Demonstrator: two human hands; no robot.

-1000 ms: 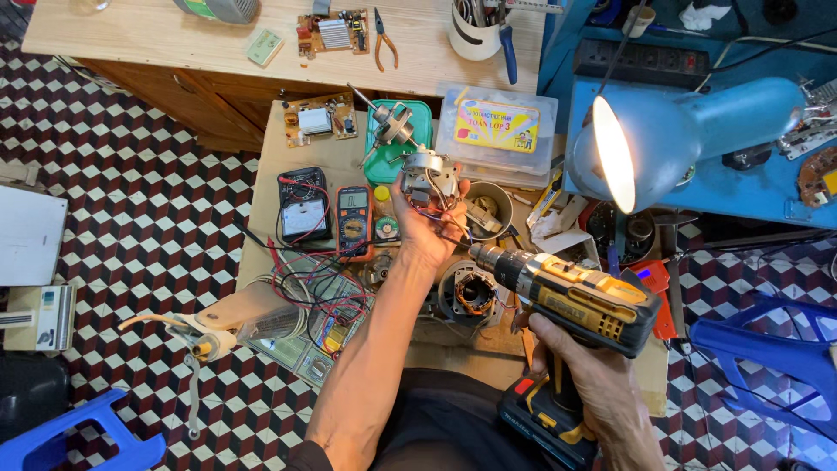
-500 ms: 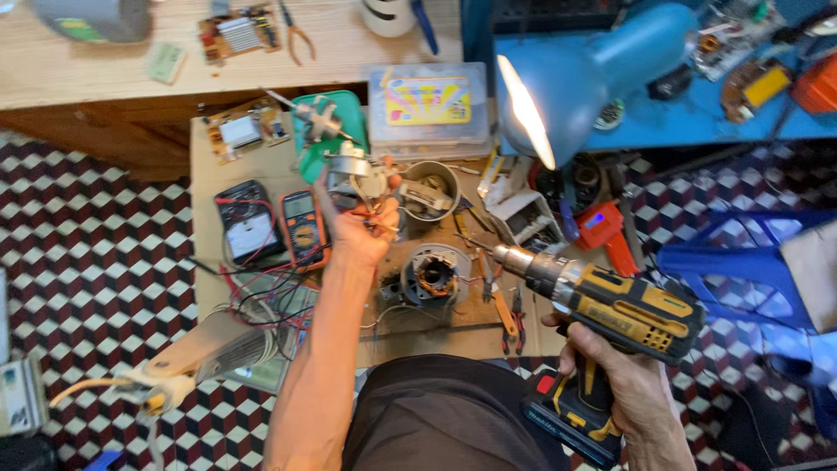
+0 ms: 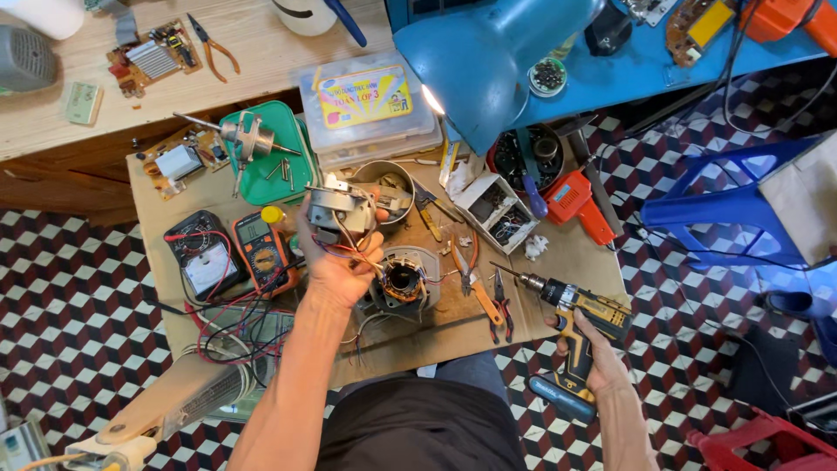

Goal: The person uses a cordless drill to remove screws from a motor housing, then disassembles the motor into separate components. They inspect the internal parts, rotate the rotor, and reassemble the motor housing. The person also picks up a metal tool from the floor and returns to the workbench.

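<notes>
My left hand (image 3: 342, 262) holds up a small metal motor part (image 3: 338, 211) with red and dark wires trailing from it, above the low work board (image 3: 540, 279). Just right of that hand lies a round motor stator (image 3: 403, 281) with copper windings. My right hand (image 3: 591, 353) grips the handle of a yellow and black cordless drill (image 3: 582, 324) at the board's right edge, its bit pointing left. Pliers (image 3: 481, 292) lie between the stator and the drill.
Two multimeters (image 3: 234, 251) with tangled leads lie at the left. A green tray (image 3: 261, 157) holds a shaft and screws. A clear plastic box (image 3: 370, 105), a metal bowl (image 3: 384, 179), a blue lamp (image 3: 488, 61), a red soldering gun (image 3: 580, 202) and blue stools (image 3: 732, 205) stand around.
The view has shifted. My right hand has lowered the drill and drawn it away to the right of the motor. My left hand still holds the motor part up.
</notes>
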